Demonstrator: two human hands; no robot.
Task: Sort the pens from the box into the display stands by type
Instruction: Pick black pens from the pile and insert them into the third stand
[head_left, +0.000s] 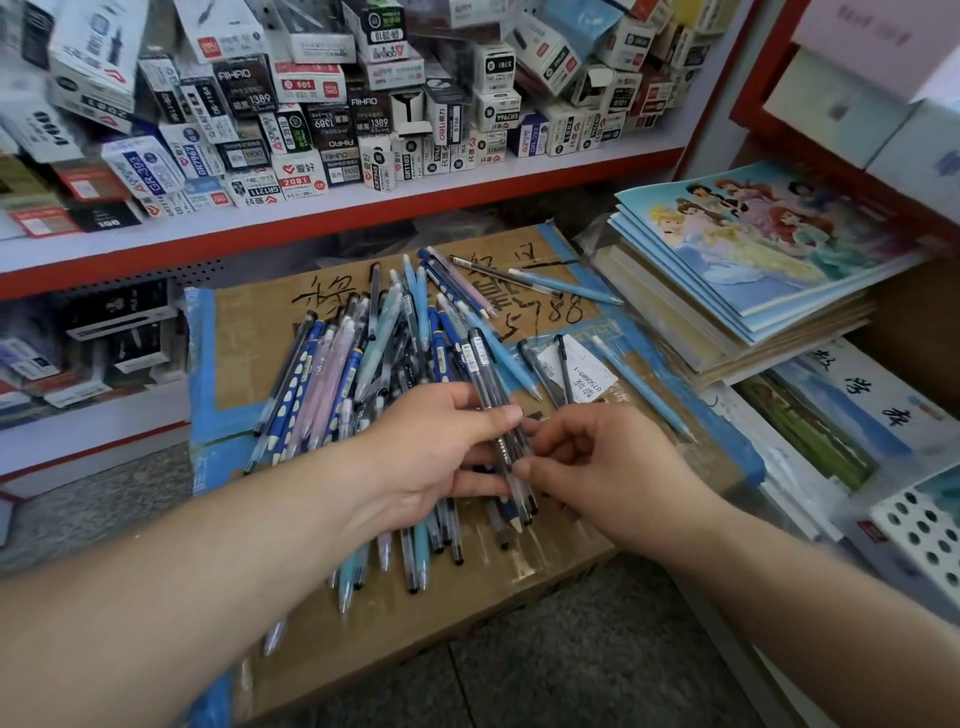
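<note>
A heap of several pens (374, 358), blue, pale blue, pink and clear-black, lies on top of a closed cardboard box (249, 332) sealed with blue tape. My left hand (431, 447) grips a small bunch of clear black pens (493, 395), thumb over them and fingers beneath. My right hand (597, 462) pinches the lower part of the same bunch with thumb and fingers. A few single pens (639, 384) lie loose to the right on the box. A white perforated stand (919, 540) shows at the right edge.
A red-edged shelf (363, 202) stacked with pen cartons runs behind the box. A pile of notebooks (753, 270) with a cartoon cover sits right of it, more books (841, 415) below. Grey floor (571, 665) lies in front.
</note>
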